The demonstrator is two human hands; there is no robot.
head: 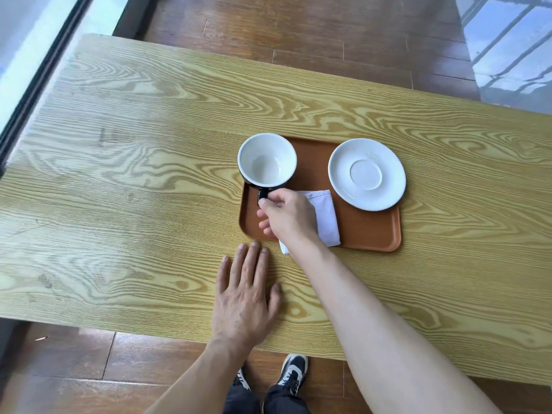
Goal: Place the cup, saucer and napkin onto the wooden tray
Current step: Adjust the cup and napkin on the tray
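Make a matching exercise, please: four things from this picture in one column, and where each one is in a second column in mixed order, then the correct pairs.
Things:
1. cup
2. saucer
3. napkin
4. left hand

Places:
A. flat on the table, near the tray
B. far right corner of the tray
C. held by its handle in the right hand, at the tray's far left corner
D. middle of the tray, one corner over its near edge

Pairs: 1-C, 2-B, 3-D, 4-A
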